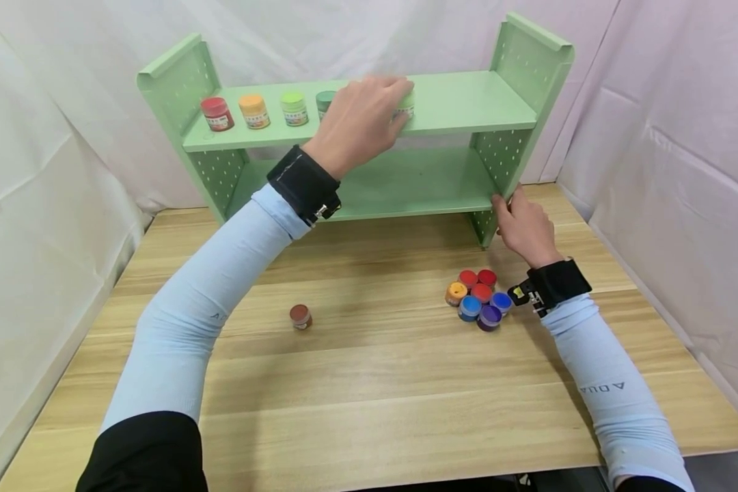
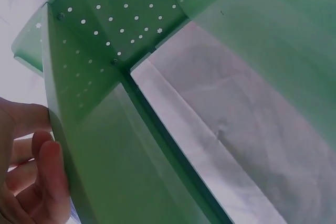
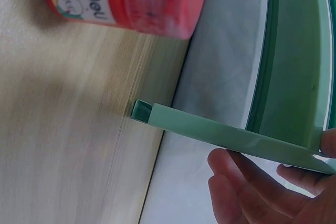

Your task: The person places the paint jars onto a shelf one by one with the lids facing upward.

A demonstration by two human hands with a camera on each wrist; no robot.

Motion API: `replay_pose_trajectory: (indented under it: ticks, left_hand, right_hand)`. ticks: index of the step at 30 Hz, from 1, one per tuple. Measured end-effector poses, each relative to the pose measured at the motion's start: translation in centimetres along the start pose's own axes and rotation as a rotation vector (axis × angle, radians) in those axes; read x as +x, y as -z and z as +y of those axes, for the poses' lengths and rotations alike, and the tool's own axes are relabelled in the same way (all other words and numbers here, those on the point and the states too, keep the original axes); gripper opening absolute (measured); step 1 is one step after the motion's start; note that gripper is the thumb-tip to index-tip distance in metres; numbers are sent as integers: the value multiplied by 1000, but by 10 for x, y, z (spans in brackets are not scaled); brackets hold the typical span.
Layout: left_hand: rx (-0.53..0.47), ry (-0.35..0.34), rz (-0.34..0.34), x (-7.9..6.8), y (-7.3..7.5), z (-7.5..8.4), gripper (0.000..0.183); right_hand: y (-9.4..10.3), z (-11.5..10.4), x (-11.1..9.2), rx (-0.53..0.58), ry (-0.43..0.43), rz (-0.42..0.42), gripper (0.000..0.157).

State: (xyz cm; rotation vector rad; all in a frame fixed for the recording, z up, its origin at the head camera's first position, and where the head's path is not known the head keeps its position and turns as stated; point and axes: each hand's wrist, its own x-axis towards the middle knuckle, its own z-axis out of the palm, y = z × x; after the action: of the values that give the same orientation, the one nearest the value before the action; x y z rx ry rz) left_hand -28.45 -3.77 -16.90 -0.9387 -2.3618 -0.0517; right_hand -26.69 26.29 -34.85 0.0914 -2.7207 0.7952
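Note:
My left hand (image 1: 364,119) reaches over the top board of a green two-tier shelf (image 1: 455,106), with fingers and thumb around a small light-green paint jar (image 1: 408,108). The hand partly covers that jar. To its left on the same board stand a red jar (image 1: 217,114), a yellow-orange jar (image 1: 255,111), a light-green jar (image 1: 294,108) and a dark-green jar (image 1: 323,100), half hidden by the hand. My right hand (image 1: 527,229) grips the shelf's right side panel (image 3: 210,132) near the lower board, thumb in front and fingers along the outer side.
A brown-lidded jar (image 1: 301,316) stands alone on the wooden table (image 1: 369,403). Several jars with red, orange, blue and purple lids, among them a blue jar (image 1: 469,308), cluster near my right wrist. White cloth (image 1: 670,137) hangs around the table.

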Motion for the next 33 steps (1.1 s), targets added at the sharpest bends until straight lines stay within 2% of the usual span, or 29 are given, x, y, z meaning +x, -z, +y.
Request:
replay_pose_trajectory:
  ticks: [6,8,12,15,20,26,30,33]
  left_hand:
    - [-83,-100,110,-9,0,-4,35]
    - [-103,-140,169,-13,1,-4,38]
    - [-84,-220,306,-23,4,-1,39]
    - [-75,-263,362,-33,4,1,38]
    - [-163,-262,355,-57,-2,1,37]
    - [-321,-171,309,-92,-15,-5,35]
    - [-410,-104,250,-115,-26,-11,34]
    - [-469,-78,177,-131,-35,-18,33]
  right_hand:
    - [0,0,-1,-2,-6,-2,63]
    - [1,1,-1,-5,-8,-2,63]
    - [2,4,-1,-12,-8,4,65]
    - [2,5,-1,-10,-6,8,66]
    - [2,5,-1,-13,-9,9,66]
    - [3,4,-1,-17,-12,2,65]
    - [3,5,-1,-14,-8,5,65]
    - [3,5,-2,-12,-9,5,65]
